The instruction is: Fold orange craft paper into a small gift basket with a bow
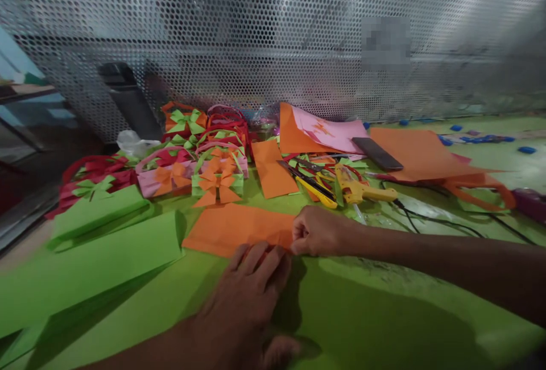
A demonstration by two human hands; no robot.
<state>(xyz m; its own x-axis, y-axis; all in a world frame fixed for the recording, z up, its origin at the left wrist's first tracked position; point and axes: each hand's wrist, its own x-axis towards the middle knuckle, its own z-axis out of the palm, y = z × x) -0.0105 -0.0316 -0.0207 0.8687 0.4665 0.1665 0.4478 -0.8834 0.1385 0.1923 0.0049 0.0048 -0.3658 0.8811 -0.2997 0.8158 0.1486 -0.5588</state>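
A folded orange paper (239, 225) lies flat on the green tabletop in front of me. My left hand (251, 285) rests with its fingers stretched over the paper's near edge, thumb apart. At the paper's right end my right hand (318, 231) is curled closed, its fingertips pressed on or pinching the edge; the fingertips are partly hidden. Just behind the paper stand small paper bags with bows, among them a green one with an orange bow (218, 179) and a pink one (165, 174).
Folded green papers (98, 262) lie at the left. Behind my right hand are a yellow glue gun (360, 188), a yellow cutter (315, 188), a dark phone (377, 153) and orange sheets (422, 154). Black cables run right. A perforated metal panel (256, 29) closes off the back.
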